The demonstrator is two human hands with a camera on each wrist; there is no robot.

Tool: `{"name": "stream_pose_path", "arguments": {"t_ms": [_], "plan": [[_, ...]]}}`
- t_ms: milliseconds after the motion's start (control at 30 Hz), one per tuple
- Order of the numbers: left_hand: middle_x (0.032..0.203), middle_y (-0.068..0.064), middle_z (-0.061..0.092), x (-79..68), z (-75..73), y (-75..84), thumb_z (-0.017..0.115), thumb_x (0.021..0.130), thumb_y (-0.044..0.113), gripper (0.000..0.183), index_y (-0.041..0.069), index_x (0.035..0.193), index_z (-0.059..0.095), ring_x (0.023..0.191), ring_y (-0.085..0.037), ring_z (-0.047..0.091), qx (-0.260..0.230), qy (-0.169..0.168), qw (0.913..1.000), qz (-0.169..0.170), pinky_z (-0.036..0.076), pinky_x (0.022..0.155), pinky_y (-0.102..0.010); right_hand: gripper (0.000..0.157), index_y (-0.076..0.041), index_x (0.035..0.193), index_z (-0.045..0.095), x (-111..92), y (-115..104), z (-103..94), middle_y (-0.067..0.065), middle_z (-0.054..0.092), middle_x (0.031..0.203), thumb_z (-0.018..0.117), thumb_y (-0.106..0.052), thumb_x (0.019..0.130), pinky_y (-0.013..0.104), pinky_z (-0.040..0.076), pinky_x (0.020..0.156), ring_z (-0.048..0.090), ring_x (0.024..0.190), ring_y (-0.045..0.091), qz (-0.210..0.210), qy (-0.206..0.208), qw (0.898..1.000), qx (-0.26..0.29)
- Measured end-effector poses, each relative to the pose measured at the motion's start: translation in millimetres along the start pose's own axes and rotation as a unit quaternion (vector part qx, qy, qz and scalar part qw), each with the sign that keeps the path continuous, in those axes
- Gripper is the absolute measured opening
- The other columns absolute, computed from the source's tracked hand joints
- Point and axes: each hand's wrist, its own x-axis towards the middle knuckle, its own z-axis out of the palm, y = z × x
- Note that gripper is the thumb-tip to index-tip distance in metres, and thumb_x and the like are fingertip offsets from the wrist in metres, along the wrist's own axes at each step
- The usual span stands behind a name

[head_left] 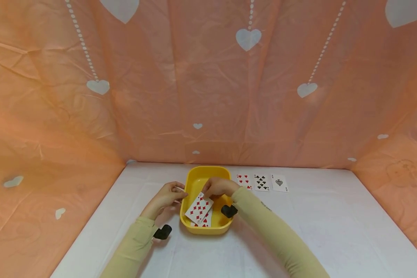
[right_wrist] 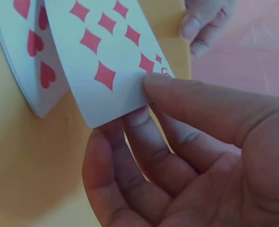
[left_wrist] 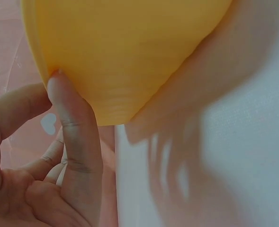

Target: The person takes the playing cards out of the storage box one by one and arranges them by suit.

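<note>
A yellow plastic tub stands on the table. My left hand grips its left rim, with thumb and finger pinching the wall in the left wrist view. Inside the tub, my right hand pinches a playing card with red diamonds by one end, thumb on the face and fingers behind. That card is tilted over a small stack of cards with a hearts card on top, partly hidden beneath it. The right wrist view shows the hearts card beside the diamonds card.
To the right of the tub, a hearts card, a clubs card and an ace of spades lie face up in a row on the white table. Pink cloth with hearts hangs behind and at both sides.
</note>
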Motion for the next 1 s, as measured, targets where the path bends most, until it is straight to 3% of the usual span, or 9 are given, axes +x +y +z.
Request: {"name": "stream_pose_path", "arguments": {"t_ms": [267,433,633,767,1000], "plan": [[0.091,-0.013,0.065,1.0,0.9,-0.1,0.068,0.088,0.009,0.033,-0.004,0.115,0.053,0.072,-0.021,0.063,-0.007,-0.001,1.0,-0.003,0.055,0.069,-0.038,0.016,0.0,0.1,0.063,-12.2,-1.1,-20.3,0.008,0.064,0.084,0.068,-0.001,0.085,0.032,0.055,0.07,0.06,0.069,0.016,-0.044,0.005,0.998,0.049],[0.09,-0.014,0.064,0.2,0.2,0.2,0.068,0.087,0.007,0.034,-0.005,0.115,0.053,0.07,-0.021,0.063,-0.009,-0.003,1.0,0.003,0.055,0.068,-0.038,0.026,-0.001,0.111,0.065,-22.3,11.2,-42.9,0.009,0.063,0.087,0.068,-0.002,0.085,0.033,0.055,0.071,0.061,0.071,0.016,-0.067,0.015,0.995,0.07],[0.089,-0.013,0.064,0.2,0.2,-0.2,0.068,0.087,0.007,0.033,-0.004,0.114,0.054,0.069,-0.02,0.063,-0.007,0.0,1.0,0.004,0.054,0.066,-0.038,0.029,0.003,0.115,0.061,-45.9,40.0,-70.3,0.011,0.064,0.087,0.064,0.001,0.086,0.033,0.054,0.07,0.061,0.069,0.017,-0.083,0.054,0.987,0.126],[0.089,-0.013,0.064,1.6,-0.7,-2.0,0.067,0.087,0.008,0.033,-0.004,0.115,0.054,0.071,-0.02,0.063,-0.007,-0.001,1.0,0.001,0.054,0.065,-0.036,0.026,0.006,0.114,0.058,-62.0,63.6,-87.3,0.012,0.065,0.089,0.061,0.001,0.089,0.041,0.054,0.077,0.063,0.072,0.019,-0.075,0.092,0.979,0.163],[0.089,-0.013,0.064,3.2,-0.4,-1.9,0.067,0.088,0.008,0.033,-0.004,0.116,0.054,0.071,-0.02,0.063,-0.008,-0.006,0.9999,0.003,0.054,0.065,-0.036,0.026,0.008,0.114,0.054,-88.6,109.3,-115.4,0.01,0.061,0.09,0.058,-0.003,0.091,0.04,0.052,0.081,0.061,0.078,0.021,-0.058,0.145,0.972,0.178]]}}
